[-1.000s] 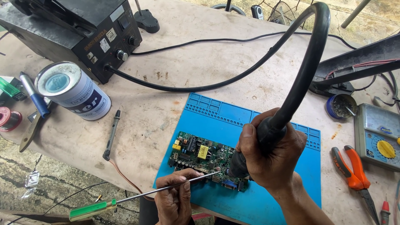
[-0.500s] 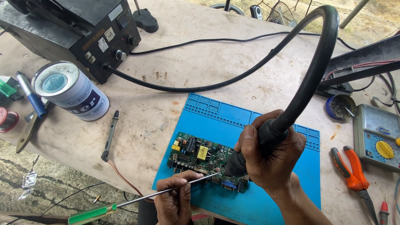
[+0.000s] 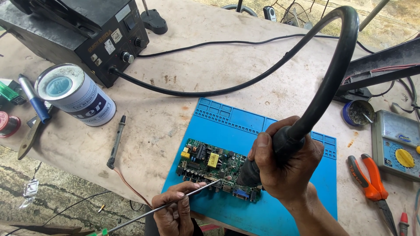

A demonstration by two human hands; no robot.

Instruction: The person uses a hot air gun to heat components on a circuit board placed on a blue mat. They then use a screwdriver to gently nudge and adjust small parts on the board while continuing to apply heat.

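A green circuit board (image 3: 209, 165) lies on a blue work mat (image 3: 280, 135) at the table's near edge. My right hand (image 3: 288, 168) grips the black handle of a hot air tool (image 3: 262, 164), its nozzle pointing down at the board's right part. A thick black hose (image 3: 337, 65) arcs up from that handle and runs back to a black station box (image 3: 87, 32) at the far left. My left hand (image 3: 175, 209) holds a thin metal probe with a green handle (image 3: 144, 214), its tip resting on the board's front edge near the nozzle.
A labelled tin can (image 3: 76, 94) stands left of the mat, with a blue-capped pen (image 3: 33, 98) and a loose test probe (image 3: 116, 142) nearby. On the right lie orange-handled pliers (image 3: 369, 183), an analog meter (image 3: 400, 144) and a small round tin (image 3: 358, 112).
Both hands stay at the board; the probe's green handle has dropped lower in view. The view has shifted slightly.
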